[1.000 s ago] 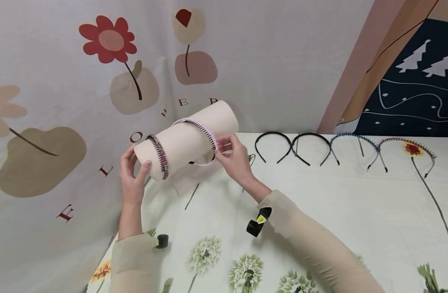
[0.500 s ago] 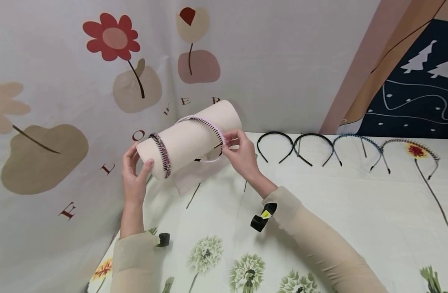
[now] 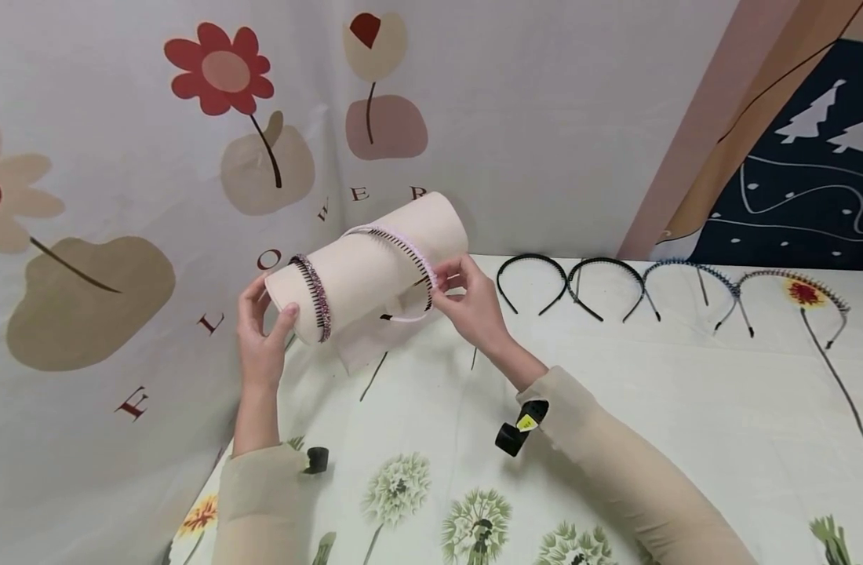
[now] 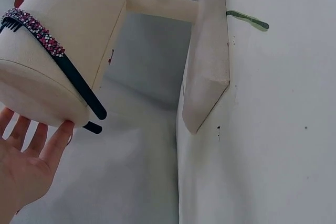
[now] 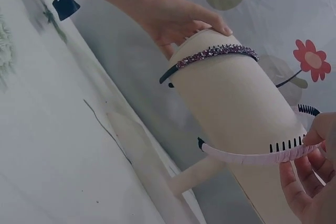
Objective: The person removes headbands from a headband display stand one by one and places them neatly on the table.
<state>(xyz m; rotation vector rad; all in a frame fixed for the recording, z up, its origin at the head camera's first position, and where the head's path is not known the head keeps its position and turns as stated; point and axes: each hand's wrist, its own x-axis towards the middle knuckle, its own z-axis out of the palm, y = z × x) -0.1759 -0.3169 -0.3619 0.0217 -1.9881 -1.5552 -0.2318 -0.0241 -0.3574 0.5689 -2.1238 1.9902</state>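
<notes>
A cream, padded cylinder (image 3: 364,271) on a post (image 4: 163,6) and flat base (image 4: 207,72) forms a headband display stand, tilted with its right end higher. My left hand (image 3: 260,337) holds the cylinder's near left end, thumb over the edge. Close to that end a glittery pink-and-black toothed headband (image 3: 313,298) is fitted around it. Farther along, a lilac headband (image 3: 419,259) with black comb teeth arches over the cylinder. My right hand (image 3: 475,302) pinches the lilac band's side between thumb and fingers; its dark-tipped end (image 5: 201,143) hangs beside the cylinder in the right wrist view.
Toward the back right, two black headbands (image 3: 532,257), a blue one (image 3: 686,265) and a spiky beaded one (image 3: 791,275) stand in a row on the flower-print tablecloth (image 3: 601,369). A printed curtain (image 3: 544,141) rises right behind the stand.
The right hand has shifted slightly right, drawing the lilac headband a little the same way along the cylinder. The left hand keeps its hold on the end. The view has drifted slightly.
</notes>
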